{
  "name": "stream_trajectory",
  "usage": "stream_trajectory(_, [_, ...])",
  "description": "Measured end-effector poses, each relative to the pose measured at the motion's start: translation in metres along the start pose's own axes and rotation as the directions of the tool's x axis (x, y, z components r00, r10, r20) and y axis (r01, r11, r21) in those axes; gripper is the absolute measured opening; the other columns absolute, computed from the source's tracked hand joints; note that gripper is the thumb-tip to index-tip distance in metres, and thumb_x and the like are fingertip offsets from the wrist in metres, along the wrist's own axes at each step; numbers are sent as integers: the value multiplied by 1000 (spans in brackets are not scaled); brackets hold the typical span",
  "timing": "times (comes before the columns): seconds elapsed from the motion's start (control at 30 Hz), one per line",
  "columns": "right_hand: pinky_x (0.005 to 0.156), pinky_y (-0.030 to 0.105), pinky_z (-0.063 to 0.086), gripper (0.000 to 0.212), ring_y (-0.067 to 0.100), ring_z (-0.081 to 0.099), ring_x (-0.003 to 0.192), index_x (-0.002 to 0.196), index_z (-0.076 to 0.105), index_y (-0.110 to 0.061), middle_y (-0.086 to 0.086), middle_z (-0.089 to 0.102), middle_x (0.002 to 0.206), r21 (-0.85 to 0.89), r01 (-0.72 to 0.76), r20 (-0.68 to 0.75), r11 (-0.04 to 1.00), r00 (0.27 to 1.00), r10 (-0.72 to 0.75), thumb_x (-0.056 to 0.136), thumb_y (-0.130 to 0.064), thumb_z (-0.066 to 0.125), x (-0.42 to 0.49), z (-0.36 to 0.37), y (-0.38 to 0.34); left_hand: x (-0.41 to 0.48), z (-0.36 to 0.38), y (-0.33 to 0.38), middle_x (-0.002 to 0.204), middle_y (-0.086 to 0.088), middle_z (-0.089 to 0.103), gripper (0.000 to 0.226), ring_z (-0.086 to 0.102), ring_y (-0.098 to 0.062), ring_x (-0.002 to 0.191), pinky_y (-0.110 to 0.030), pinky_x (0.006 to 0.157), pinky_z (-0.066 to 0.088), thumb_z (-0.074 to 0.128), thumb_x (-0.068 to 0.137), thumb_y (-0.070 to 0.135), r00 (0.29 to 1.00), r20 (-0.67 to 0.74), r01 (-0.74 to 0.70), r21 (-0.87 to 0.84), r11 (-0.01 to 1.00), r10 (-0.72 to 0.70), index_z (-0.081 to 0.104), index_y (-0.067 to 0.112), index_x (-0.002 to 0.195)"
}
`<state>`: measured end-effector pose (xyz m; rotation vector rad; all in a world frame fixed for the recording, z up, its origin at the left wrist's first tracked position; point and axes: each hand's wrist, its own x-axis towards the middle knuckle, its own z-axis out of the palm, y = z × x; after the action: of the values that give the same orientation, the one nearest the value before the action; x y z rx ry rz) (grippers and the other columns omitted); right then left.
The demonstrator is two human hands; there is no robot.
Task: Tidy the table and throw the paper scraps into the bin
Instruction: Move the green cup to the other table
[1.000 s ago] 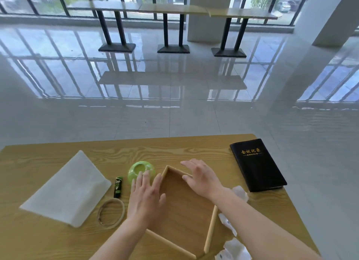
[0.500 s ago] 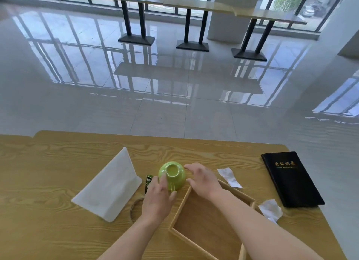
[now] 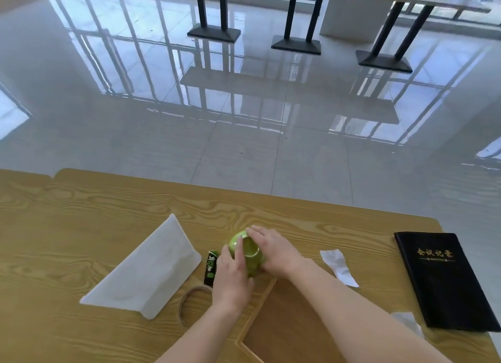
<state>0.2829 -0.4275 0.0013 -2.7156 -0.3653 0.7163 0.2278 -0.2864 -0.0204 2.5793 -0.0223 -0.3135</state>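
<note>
Both hands were moved from the wooden tray (image 3: 287, 319) onto the green bowl (image 3: 248, 253), now grasped upturned between left hand (image 3: 230, 277) and right hand (image 3: 273, 250). Tidying is in hand; a paper scrap (image 3: 337, 266) lies beside, not yet binned. Next, lifting the bowl is probably required.

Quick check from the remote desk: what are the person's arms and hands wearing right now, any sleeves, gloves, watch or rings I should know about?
Nothing is worn that the head view shows. The left hand and right hand are bare, with no gloves and no rings visible on the fingers that show. Both forearms are uncovered down to the bottom edge of the picture: no sleeve, watch, bracelet or marking in sight. Anything above the forearms is out of frame.
</note>
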Motion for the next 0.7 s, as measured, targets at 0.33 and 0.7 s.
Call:
stream_trajectory(0.33, [113, 41, 35, 93, 24, 39, 133, 153, 32, -27, 2, 52, 145, 223, 100, -204, 970, 977, -54, 76, -29, 83, -7, -25, 10, 18, -43, -3, 91, 14, 73, 67, 68, -3, 81, -34, 78, 59, 68, 72, 14, 985, 133, 162, -553, 817, -106, 55, 41, 131])
stream_trajectory(0.7, [107, 43, 46, 49, 20, 57, 124, 142, 52, -24, 0, 60, 133, 670, -141, -69, 728, 966, 251, 95, -26, 66, -9, -25, 11, 13, -47, -7, 105, -38, 66, 40, 71, -40, 87, -45, 80, 61, 35, 102, 13, 728, 670, 655, -743, -138, -147, 57, -18, 113])
